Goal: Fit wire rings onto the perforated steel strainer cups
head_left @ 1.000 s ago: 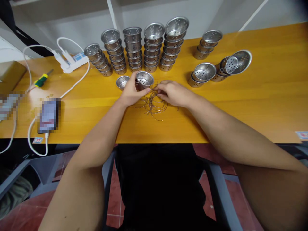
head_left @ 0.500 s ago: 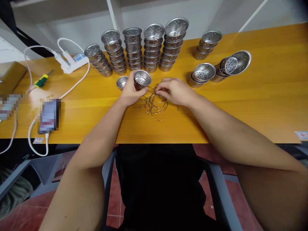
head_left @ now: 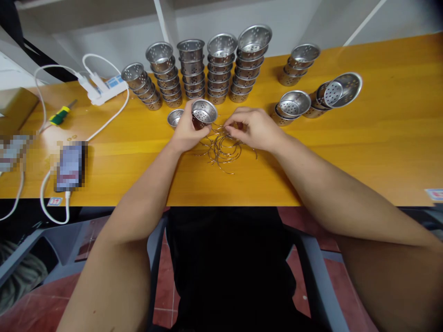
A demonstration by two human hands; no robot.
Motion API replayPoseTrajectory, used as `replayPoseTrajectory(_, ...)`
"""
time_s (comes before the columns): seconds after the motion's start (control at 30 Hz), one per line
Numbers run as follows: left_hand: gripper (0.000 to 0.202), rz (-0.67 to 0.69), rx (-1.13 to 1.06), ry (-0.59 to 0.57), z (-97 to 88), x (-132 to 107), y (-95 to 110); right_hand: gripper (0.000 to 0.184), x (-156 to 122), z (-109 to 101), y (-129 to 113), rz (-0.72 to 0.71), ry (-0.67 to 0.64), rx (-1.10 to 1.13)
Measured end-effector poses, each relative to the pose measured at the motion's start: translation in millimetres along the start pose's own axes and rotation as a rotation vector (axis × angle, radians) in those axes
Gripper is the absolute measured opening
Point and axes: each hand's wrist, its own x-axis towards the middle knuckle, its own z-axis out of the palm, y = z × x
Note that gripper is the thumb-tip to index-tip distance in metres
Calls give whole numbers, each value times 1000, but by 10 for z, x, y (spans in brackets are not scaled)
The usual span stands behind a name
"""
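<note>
My left hand [head_left: 188, 131] is closed round a small perforated metal cup [head_left: 204, 112], its open rim tilted up toward me. A loose heap of thin bent wires [head_left: 223, 150] lies on the table just below and right of that cup. Above the heap's right side, my right hand [head_left: 251, 127] has thumb and forefinger pinched together on a thin wire [head_left: 221, 125]; the wire is fine and partly lost among the others. Another perforated cup [head_left: 175, 118] stands left of my left hand, partly covered by it.
Tall stacks of perforated cups [head_left: 217, 83] line the back of the table [head_left: 363, 157]. Shorter stacks [head_left: 294, 103] stand on the right. At left are a power strip [head_left: 110, 90], white cables, a green-yellow screwdriver [head_left: 59, 115] and a phone [head_left: 71, 166].
My right hand has risen slightly, its fingertips still pinched over the wires. The cup in my left hand has barely shifted.
</note>
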Motion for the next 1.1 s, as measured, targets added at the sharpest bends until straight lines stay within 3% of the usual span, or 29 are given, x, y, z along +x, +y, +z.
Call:
replayPoseTrajectory(0.13,100,-14,-9,7,-4,2,45,22,6,51,-9,24,117,111)
replayPoseTrajectory(0.3,95,-26,-42,-7,18,2,133,41,26,147,20,60,239,244)
replayPoseTrajectory(0.57,94,-50,-64,-38,64,-50,346,60,24,159,11,74,232,254)
replayPoseTrajectory(0.83,99,-5,-36,-80,62,-71,461,53,26,142,-102,127,250,224)
replayPoseTrajectory(1.1,85,43,-29,-129,92,-150,643,44,34,124,-92,155,243,187)
